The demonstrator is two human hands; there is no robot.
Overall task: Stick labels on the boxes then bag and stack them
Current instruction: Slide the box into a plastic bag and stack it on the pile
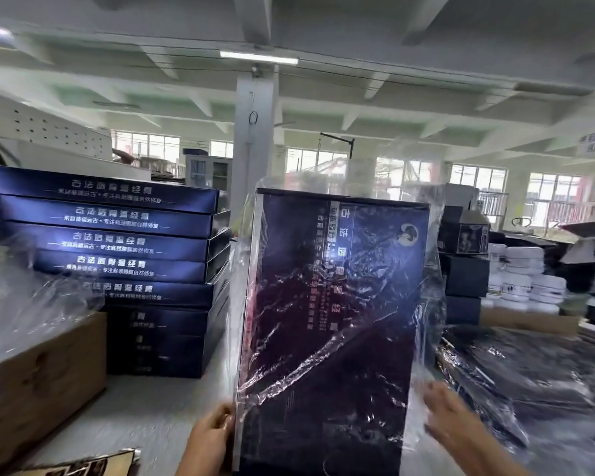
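One dark box (330, 304) stands upright inside a clear bag (358, 176). L hand (208, 438) at box's lower-left edge, fingers curled, pinching it thru the plastic. R hand (457, 420) at lower-right, blurred, fingers look straight by the bag. Stack of blue boxes (117, 242) left of box, cardboard carton (45, 369) further left; white jars (526, 280) right, behind
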